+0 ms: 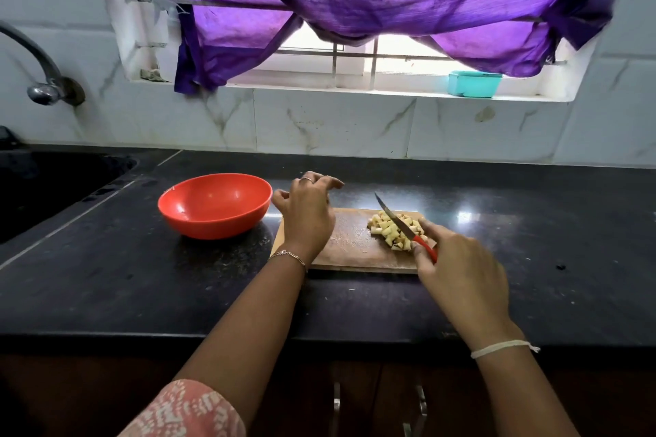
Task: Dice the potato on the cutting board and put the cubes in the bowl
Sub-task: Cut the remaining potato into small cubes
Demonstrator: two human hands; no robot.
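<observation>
The right hand (461, 273) has its grip clenched around the red handle of the knife (404, 225), whose blade lies across the pile of potato cubes (392, 229) just ahead of the fingers, at the right end of the cutting board (351, 245). The cubes look small, light, damp and apt to scatter; scooping them together, or sliding them off with the blade, should suit better than pinching. The left hand (307, 215) hovers released over the board's far-left end. Beyond it, touching nothing, stands the red bowl (214, 204) on the dark worktop (106, 277); nothing blocks the way.
</observation>
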